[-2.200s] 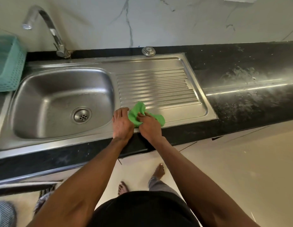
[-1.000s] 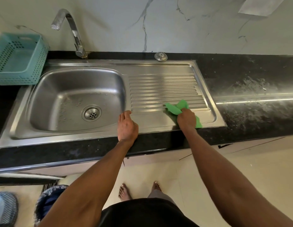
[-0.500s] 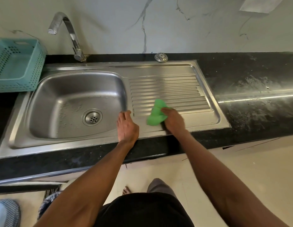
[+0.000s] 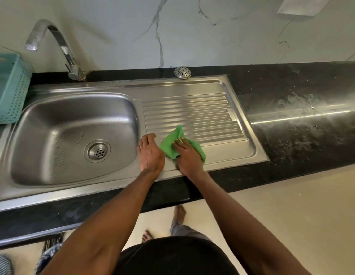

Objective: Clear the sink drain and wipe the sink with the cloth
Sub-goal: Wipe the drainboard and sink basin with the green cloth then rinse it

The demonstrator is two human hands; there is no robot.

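Hiding under rt hand [image 4: 189, 158]: cloth [image 4: 168, 144] middle

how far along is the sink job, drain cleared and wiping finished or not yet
Done, apparently: the drain shows open holes, and its strainer cap sits on the counter behind the sink. In hand: the right hand presses the green cloth on the drainboard near its front, while the left hand rests flat beside it. Left: the basin still shows water droplets, so it likely needs wiping.
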